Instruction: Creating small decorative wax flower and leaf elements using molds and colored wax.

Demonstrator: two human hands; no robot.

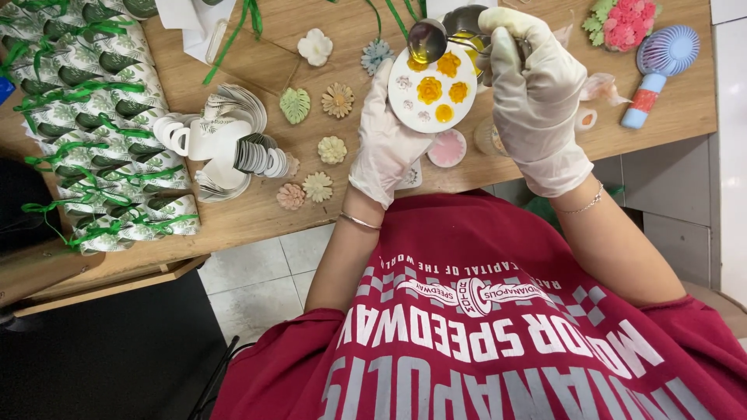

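My left hand [387,140], in a white glove, holds a round white mould [430,109] by its left edge above the wooden table [249,210]. Several flower-shaped cavities of the mould are filled with yellow liquid. My right hand [533,93], also gloved, grips the handle of a metal spoon [426,41]. The spoon's bowl holds yellow liquid and hangs over the mould's upper left rim. A small metal pot [465,17] sits just behind the spoon, partly hidden by my right hand.
Flower-shaped and leaf-shaped cast pieces [327,148] lie on the table left of the mould. Leaf-print packets tied with green ribbon [93,124] cover the left side, next to stacks of white tags [233,148]. A blue hand fan [657,66] and pink flower piece [626,22] sit far right.
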